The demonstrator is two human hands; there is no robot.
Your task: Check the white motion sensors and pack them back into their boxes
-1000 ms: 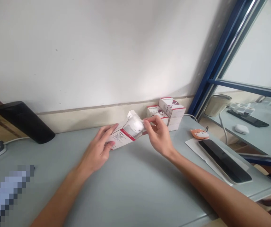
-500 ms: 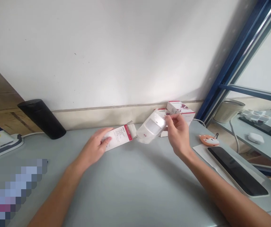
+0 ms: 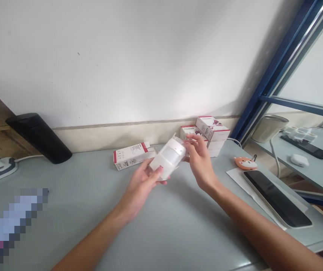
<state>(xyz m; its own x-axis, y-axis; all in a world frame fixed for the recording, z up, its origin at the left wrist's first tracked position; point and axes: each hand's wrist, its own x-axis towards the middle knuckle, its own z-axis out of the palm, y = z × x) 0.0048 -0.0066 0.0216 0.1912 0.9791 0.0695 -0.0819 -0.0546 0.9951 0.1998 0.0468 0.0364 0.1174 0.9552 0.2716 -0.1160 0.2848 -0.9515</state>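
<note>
A white device in a clear plastic bag (image 3: 167,156) is held above the table, tilted, between both hands. My left hand (image 3: 141,185) grips its lower end, thumb on the front and fingers beneath. At the upper right edge of the bag, my right hand (image 3: 199,158) pinches the plastic with its fingertips. An opened white and red box (image 3: 131,154) lies on the table just left of the device, its flap pointing right. Several closed boxes of the same kind (image 3: 213,130) stand stacked against the wall, behind my right hand.
A black cylinder (image 3: 41,139) leans at the left on the grey table (image 3: 150,241). On the right are an orange animal-faced object (image 3: 245,163) and a long black-topped device (image 3: 276,197) on paper. A blue-framed window (image 3: 274,67) borders the right side.
My left hand has let go of the opened box, which now lies on the table, and has taken hold of the bagged device. The device has moved slightly left and down.
</note>
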